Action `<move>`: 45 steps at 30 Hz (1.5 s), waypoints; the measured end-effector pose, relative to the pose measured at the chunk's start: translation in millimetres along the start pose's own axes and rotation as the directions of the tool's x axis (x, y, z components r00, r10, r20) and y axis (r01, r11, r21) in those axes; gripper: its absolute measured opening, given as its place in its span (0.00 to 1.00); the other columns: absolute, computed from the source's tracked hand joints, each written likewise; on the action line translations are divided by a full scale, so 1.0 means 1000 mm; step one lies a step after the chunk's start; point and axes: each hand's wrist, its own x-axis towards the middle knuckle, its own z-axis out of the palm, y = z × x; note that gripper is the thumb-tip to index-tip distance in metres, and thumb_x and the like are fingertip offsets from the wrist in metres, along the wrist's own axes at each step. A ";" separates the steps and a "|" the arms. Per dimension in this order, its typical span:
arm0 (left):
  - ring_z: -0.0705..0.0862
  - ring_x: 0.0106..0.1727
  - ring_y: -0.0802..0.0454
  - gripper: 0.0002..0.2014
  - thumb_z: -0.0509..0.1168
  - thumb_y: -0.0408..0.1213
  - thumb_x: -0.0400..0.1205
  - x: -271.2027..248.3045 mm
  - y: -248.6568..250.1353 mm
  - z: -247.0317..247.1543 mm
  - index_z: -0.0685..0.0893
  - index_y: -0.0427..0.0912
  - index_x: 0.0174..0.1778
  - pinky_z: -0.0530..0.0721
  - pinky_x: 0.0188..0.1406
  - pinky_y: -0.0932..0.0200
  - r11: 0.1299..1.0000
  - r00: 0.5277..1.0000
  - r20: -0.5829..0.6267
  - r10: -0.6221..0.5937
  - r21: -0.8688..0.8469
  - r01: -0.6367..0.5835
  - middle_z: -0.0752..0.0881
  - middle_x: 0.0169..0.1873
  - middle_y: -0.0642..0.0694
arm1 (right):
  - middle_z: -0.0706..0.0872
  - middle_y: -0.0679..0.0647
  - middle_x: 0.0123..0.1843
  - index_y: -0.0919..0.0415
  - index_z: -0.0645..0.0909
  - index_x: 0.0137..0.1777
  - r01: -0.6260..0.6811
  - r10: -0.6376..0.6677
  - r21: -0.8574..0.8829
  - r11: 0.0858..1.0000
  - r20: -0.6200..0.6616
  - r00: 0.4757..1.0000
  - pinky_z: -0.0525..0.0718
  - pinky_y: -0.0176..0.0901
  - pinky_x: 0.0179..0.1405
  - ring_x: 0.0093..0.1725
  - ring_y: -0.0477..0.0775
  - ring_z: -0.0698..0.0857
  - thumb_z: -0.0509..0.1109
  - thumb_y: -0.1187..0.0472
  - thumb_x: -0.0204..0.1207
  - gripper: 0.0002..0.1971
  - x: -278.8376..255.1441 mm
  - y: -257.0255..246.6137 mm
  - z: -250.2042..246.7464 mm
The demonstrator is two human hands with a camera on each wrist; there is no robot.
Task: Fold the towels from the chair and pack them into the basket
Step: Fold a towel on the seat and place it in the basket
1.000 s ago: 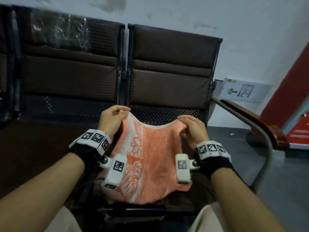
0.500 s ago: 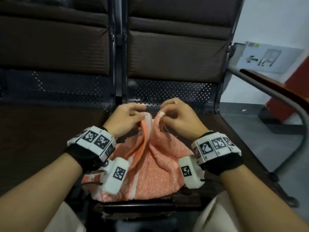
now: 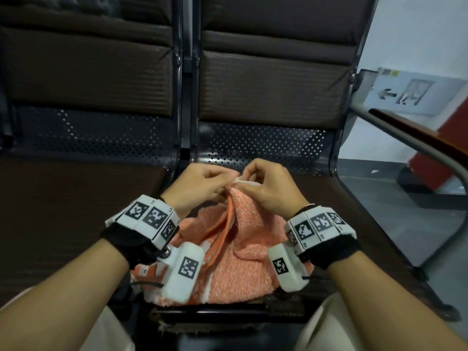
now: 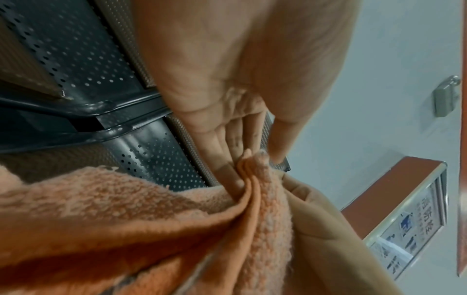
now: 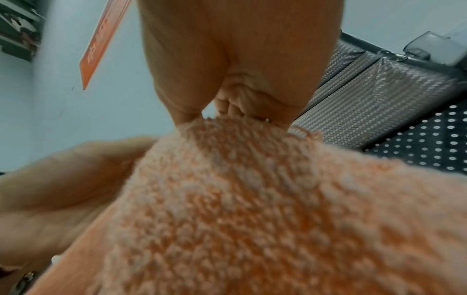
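It looks like a public waiting area: a row of joined seats (image 3: 273,79) with dark padded backs and perforated metal, a white wall (image 3: 415,34), and a directional arrow sign (image 3: 405,93) at far right

Chair (image 3: 354,206): dark brown padded seat and ribbed backrest, perforated dark metal panel between them, metal frame, armrest (image 3: 410,133) with wood top on its right side. Joined on its left to a second seat (image 3: 76,198) of the same make. Lying on the first seat, near its front edge: one orange towel (image 3: 248,262), bunched, upper edge lifted off the seat.
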 end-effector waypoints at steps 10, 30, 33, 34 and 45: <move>0.84 0.27 0.64 0.10 0.66 0.31 0.79 -0.012 0.000 -0.002 0.89 0.49 0.39 0.81 0.25 0.69 0.924 0.990 0.042 0.135 0.356 -0.141 0.89 0.28 0.53 | 0.86 0.45 0.36 0.48 0.83 0.46 0.031 0.046 -0.322 0.946 0.228 0.973 0.77 0.39 0.41 0.37 0.42 0.81 0.77 0.42 0.66 0.15 -0.015 -0.003 -0.025; 0.80 0.41 0.51 0.18 0.63 0.27 0.77 -0.064 0.033 -0.022 0.84 0.38 0.62 0.75 0.43 0.65 0.454 0.909 0.236 0.344 0.805 -0.381 0.81 0.40 0.46 | 0.78 0.51 0.43 0.56 0.80 0.38 0.043 0.018 -0.534 0.845 0.108 0.994 0.68 0.31 0.39 0.48 0.51 0.77 0.74 0.61 0.69 0.04 -0.059 -0.050 -0.067; 0.80 0.41 0.50 0.06 0.64 0.33 0.77 -0.071 0.033 -0.023 0.85 0.36 0.45 0.77 0.45 0.53 0.463 0.908 0.159 0.387 0.818 -0.341 0.81 0.37 0.47 | 0.82 0.46 0.34 0.55 0.78 0.39 -0.008 0.029 -0.402 0.916 0.046 0.999 0.71 0.28 0.28 0.36 0.48 0.80 0.73 0.61 0.70 0.05 -0.066 -0.066 -0.072; 0.79 0.40 0.51 0.04 0.65 0.34 0.77 -0.073 0.034 -0.022 0.85 0.39 0.42 0.74 0.41 0.57 0.515 0.904 0.091 0.418 0.796 -0.318 0.80 0.34 0.50 | 0.82 0.45 0.34 0.56 0.78 0.40 -0.009 0.010 -0.357 0.934 0.001 1.000 0.71 0.28 0.28 0.35 0.46 0.79 0.73 0.62 0.70 0.05 -0.066 -0.070 -0.073; 0.78 0.36 0.56 0.08 0.60 0.30 0.77 -0.029 0.134 -0.038 0.85 0.42 0.44 0.66 0.33 0.70 0.684 0.721 -0.276 0.635 0.634 -0.360 0.84 0.34 0.50 | 0.92 0.51 0.44 0.54 0.89 0.47 0.102 -0.169 -0.192 0.976 -0.372 0.913 0.84 0.46 0.47 0.48 0.50 0.88 0.73 0.62 0.71 0.07 0.014 -0.127 -0.115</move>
